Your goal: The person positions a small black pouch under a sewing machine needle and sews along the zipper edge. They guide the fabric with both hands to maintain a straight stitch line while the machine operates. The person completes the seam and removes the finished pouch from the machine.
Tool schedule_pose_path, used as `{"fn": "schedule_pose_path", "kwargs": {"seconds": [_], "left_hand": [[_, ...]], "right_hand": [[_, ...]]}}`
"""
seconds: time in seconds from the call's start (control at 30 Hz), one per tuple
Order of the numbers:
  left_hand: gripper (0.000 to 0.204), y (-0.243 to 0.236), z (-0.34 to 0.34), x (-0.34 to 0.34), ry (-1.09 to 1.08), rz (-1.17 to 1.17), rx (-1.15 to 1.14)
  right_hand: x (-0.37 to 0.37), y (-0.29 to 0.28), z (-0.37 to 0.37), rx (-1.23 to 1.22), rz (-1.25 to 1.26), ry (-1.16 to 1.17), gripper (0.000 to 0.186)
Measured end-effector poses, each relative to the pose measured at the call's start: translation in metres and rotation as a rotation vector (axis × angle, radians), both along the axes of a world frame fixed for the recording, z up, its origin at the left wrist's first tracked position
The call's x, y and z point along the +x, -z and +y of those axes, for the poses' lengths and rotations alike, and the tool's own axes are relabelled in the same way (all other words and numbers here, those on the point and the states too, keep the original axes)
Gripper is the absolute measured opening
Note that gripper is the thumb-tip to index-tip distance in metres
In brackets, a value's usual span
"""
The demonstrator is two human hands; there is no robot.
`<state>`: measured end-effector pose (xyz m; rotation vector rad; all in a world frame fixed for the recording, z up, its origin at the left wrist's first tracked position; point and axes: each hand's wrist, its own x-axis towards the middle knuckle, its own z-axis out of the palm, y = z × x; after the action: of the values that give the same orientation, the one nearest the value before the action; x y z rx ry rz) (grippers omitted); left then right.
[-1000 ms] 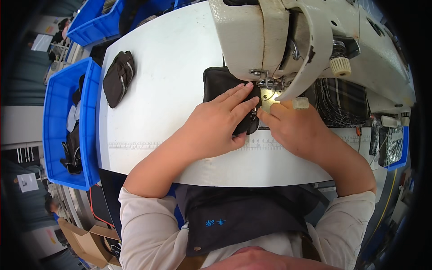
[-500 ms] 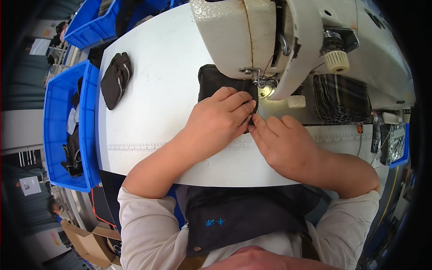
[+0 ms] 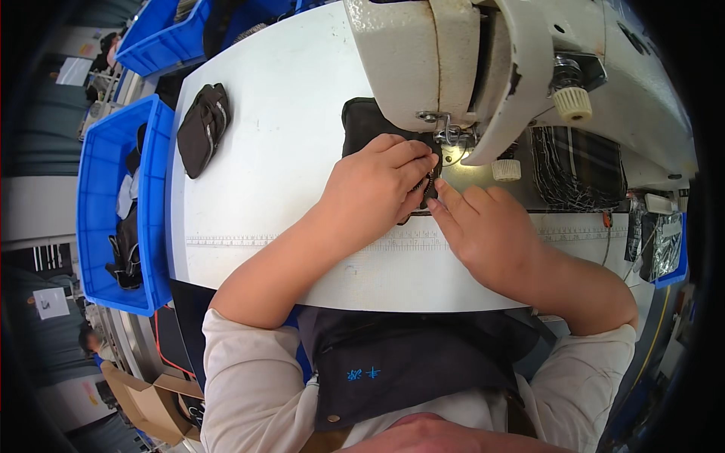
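Observation:
A black fabric piece (image 3: 368, 124) lies under the head of a white sewing machine (image 3: 411, 64), next to the needle and presser foot (image 3: 451, 137). Along its right edge runs a dark zipper (image 3: 430, 183), its teeth partly showing. My left hand (image 3: 377, 180) is closed on the fabric, fingers bent over the zipper edge; they hide much of the piece. At the same edge, my right hand (image 3: 487, 226) has its thumb and index fingertip on the fabric a little apart, the other fingers curled.
A small dark zippered pouch (image 3: 204, 130) lies on the white table (image 3: 279, 98). Left of it stands a blue bin (image 3: 160, 204) with dark pieces inside. Stacked black pieces (image 3: 578, 170) lie right of the needle. A printed ruler strip (image 3: 302, 240) crosses the table front.
My right index fingertip has lifted away from the thumb, and more zipper shows between the hands. The whole view has shifted slightly; the left hand keeps its hold.

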<state>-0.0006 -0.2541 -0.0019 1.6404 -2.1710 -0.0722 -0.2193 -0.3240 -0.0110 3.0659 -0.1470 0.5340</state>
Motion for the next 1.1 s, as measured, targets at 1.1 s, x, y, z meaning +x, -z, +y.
{"fn": "schedule_pose_path", "kwargs": {"seconds": [1.1], "left_hand": [[0.017,0.011,-0.011,0.004,-0.09,0.067,-0.246]], "right_hand": [[0.013,0.018,-0.016,0.01,-0.181,0.072,0.034]]}}
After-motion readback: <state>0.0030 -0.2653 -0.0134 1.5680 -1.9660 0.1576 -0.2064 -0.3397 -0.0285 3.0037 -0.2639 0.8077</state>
